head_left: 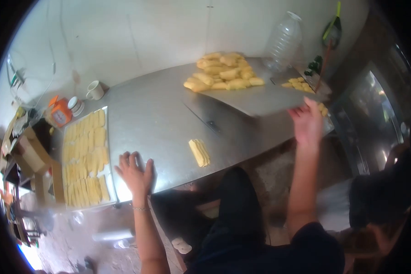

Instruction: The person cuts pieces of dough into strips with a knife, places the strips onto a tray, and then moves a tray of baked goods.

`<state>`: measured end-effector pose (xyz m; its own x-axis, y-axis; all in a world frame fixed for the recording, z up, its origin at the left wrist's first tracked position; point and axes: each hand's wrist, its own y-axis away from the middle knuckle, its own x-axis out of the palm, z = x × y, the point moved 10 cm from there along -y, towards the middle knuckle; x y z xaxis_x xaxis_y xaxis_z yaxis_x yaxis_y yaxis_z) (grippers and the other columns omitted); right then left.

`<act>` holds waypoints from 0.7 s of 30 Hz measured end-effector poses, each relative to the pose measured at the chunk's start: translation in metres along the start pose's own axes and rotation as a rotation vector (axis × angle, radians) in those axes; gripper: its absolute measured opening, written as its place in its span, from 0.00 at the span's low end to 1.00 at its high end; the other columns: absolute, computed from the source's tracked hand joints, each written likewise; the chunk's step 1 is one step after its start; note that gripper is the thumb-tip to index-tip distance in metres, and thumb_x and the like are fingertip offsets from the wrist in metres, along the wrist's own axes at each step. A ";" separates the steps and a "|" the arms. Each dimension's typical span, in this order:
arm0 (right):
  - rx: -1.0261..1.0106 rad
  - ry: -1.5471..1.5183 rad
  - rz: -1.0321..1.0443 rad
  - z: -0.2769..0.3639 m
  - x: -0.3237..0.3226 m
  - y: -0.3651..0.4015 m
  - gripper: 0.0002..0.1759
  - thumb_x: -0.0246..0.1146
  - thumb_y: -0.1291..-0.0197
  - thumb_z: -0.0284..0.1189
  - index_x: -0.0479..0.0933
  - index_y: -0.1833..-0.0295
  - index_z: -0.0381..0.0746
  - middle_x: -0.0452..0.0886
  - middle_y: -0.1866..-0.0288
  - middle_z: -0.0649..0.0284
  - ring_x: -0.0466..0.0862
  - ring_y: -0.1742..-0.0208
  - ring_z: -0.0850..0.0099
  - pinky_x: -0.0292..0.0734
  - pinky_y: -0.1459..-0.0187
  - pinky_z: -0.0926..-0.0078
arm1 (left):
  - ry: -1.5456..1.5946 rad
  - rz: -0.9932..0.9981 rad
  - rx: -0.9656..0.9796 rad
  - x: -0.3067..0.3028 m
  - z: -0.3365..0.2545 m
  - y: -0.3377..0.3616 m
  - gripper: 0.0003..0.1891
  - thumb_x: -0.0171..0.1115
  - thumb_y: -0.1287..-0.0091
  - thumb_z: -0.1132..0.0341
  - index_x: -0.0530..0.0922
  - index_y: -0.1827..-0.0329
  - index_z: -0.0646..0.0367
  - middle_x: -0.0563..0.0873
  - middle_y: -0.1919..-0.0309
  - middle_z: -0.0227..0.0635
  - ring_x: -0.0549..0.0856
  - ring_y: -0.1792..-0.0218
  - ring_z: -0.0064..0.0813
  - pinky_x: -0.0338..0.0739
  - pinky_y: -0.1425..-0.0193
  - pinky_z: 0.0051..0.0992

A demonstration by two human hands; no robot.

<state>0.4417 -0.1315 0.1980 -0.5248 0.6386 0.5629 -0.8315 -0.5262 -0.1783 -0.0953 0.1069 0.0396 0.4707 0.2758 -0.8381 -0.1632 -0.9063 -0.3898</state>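
My left hand [134, 173] rests on the steel table with its fingers spread, holding nothing, beside a white tray [113, 182] of flat yellow dough strips [86, 160]. At the right, my right hand [306, 119] is closed on the edge of a thin metal tray [255, 102], which is blurred and tilted over the table. Between my hands lie a small stack of dough strips [199, 153] and a knife [201, 118] with a dark handle. Behind the metal tray is a heap of yellow dough pieces [226, 73].
A white mug [95, 90] and an orange package [59, 111] stand at the back left. A large clear plastic bottle [283, 41] is by the wall. More dough pieces [299, 84] lie at the far right. Cardboard boxes [32, 153] sit left; another person [374, 201] is at the right.
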 end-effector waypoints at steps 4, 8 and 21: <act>-0.024 0.025 -0.033 0.049 -0.048 0.033 0.14 0.76 0.28 0.35 0.87 0.42 0.43 0.90 0.45 0.65 0.88 0.35 0.66 0.78 0.25 0.60 | 0.006 -0.012 0.022 -0.002 0.002 0.004 0.31 0.73 0.25 0.43 0.85 0.29 0.56 0.79 0.21 0.54 0.73 0.15 0.59 0.50 0.04 0.65; -0.050 0.185 -0.157 0.097 -0.100 0.071 0.20 0.74 0.27 0.35 0.85 0.35 0.39 0.90 0.37 0.62 0.87 0.33 0.65 0.79 0.26 0.62 | -0.020 -0.008 0.036 -0.003 -0.005 0.002 0.30 0.73 0.26 0.44 0.86 0.30 0.58 0.80 0.23 0.54 0.73 0.15 0.58 0.50 0.04 0.65; 0.010 0.083 -0.106 0.150 -0.077 0.104 0.31 0.70 0.21 0.39 0.79 0.22 0.33 0.86 0.27 0.57 0.84 0.27 0.58 0.78 0.24 0.55 | 0.189 -0.124 0.057 -0.015 0.001 0.007 0.25 0.82 0.31 0.55 0.86 0.36 0.57 0.86 0.31 0.50 0.77 0.19 0.62 0.61 0.09 0.67</act>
<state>0.4227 -0.3197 0.2577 -0.4477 0.7348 0.5096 -0.8814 -0.4587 -0.1128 -0.1042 0.0971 0.0487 0.6431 0.3144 -0.6983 -0.1399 -0.8483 -0.5107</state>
